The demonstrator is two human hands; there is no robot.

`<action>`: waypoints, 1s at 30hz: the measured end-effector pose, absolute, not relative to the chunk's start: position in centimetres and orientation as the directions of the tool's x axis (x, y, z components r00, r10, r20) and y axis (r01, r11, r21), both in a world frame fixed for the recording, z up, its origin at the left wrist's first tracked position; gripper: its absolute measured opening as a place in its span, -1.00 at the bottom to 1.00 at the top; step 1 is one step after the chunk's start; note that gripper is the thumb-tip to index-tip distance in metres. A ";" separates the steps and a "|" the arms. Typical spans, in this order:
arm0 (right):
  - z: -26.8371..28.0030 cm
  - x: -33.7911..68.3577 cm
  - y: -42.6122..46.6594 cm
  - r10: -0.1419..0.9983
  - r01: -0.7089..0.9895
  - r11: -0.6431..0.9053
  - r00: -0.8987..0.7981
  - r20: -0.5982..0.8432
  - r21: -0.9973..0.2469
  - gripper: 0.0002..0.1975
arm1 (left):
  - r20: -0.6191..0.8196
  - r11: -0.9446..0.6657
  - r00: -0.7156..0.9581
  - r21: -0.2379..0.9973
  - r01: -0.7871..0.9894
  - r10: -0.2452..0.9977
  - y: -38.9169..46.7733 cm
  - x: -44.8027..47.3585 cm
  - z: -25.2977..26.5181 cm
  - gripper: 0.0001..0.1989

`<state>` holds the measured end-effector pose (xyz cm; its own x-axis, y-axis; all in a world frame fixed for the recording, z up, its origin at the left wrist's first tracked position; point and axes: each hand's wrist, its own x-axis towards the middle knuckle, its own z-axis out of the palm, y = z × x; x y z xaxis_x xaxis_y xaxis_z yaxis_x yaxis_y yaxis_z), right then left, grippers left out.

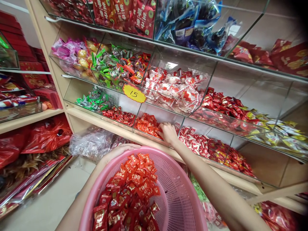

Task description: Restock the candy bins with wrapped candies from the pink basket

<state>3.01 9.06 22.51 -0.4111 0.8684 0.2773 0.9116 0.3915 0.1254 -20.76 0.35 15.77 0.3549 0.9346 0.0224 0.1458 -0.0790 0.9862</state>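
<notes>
A pink plastic basket (178, 189) is in front of me, part-filled with candies in orange-red wrappers (144, 176) and darker red wrapped candies (120, 208). My left hand (121, 150) grips the basket's far left rim, its fingers lying along the edge. Over the front wall of a low clear bin, my right hand (167, 132) reaches to the orange-red candies (148, 123) inside. Its bent fingers are slightly apart and touch the candies at the bin's right end; the fingertips are partly hidden.
Red candies (119, 115) fill the neighbouring bin on the left, red-and-white ones (193, 139) the right. Clear shelf bins of sweets rise above, one bearing a yellow price tag (134, 93). A clear plastic bag (91, 142) lies below the wooden shelf edge (96, 120).
</notes>
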 end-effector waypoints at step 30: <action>12.9 8.7 -0.7 0.623 0.695 0.049 -0.583 -0.522 -0.718 -0.80 | 0.131 -0.214 0.455 0.967 0.136 0.881 1.8 -22.3 12.5 -0.63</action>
<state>8.67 -0.66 12.85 -0.5831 0.6226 -0.5220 0.6946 0.0487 -0.7178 -22.27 1.76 12.52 0.4546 0.8810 0.1310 0.1357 -0.2138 0.9674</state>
